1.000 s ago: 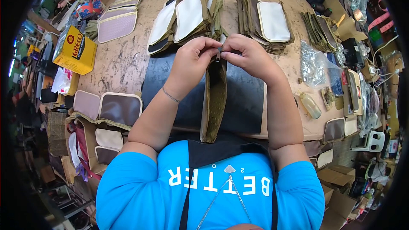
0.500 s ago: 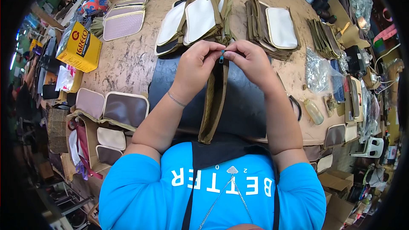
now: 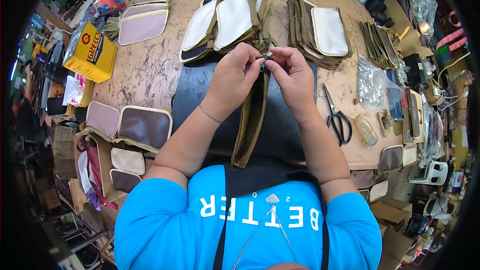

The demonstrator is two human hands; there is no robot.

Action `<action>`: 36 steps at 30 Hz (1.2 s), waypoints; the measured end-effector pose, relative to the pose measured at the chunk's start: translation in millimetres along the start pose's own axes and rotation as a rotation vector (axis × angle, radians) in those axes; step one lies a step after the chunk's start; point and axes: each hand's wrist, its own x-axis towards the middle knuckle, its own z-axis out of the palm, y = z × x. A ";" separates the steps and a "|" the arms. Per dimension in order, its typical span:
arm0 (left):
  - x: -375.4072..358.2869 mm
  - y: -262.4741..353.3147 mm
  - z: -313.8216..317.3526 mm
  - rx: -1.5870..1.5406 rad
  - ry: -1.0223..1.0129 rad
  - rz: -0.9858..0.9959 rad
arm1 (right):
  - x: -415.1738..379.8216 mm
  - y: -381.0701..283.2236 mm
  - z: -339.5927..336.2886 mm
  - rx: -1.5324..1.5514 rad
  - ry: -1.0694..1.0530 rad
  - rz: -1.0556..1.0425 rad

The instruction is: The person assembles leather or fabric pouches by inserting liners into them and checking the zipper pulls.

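An olive-brown fabric pouch piece (image 3: 248, 125) stands on edge, its long opening running from my fingers down toward my apron. My left hand (image 3: 237, 72) pinches its far end between thumb and forefinger. On the other side my right hand (image 3: 291, 75) is closed on the same end, thumb against fingers, with a small pale tip poking up between them. A small blue zipper pull (image 3: 262, 67) shows just below the fingertips; the exact grip on it is hidden. Under the piece lies a black mat (image 3: 200, 95).
Beyond my hands stand stacks of white-faced pouch panels (image 3: 234, 17) and a second stack (image 3: 330, 30). Black scissors (image 3: 340, 122) and a bottle (image 3: 366, 130) lie at right. A yellow box (image 3: 91, 52) and brown panels (image 3: 145, 126) are at left.
My right forearm and hand have shifted slightly left, uncovering the scissors. My right fingers have opened a little upward, and a pale tip now shows between them. The pouch piece stays put.
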 end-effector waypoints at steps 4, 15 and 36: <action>1.4 -1.7 2.2 0.066 -0.029 0.075 | -2.2 -7.8 -2.5 -0.060 0.023 -0.071; 3.4 -2.2 8.6 -0.045 -0.006 0.057 | -2.6 -12.4 -8.1 -0.273 0.029 -0.291; 6.4 -1.7 1.0 0.059 -0.061 0.094 | 4.5 -24.6 -10.5 -0.265 -0.056 -0.180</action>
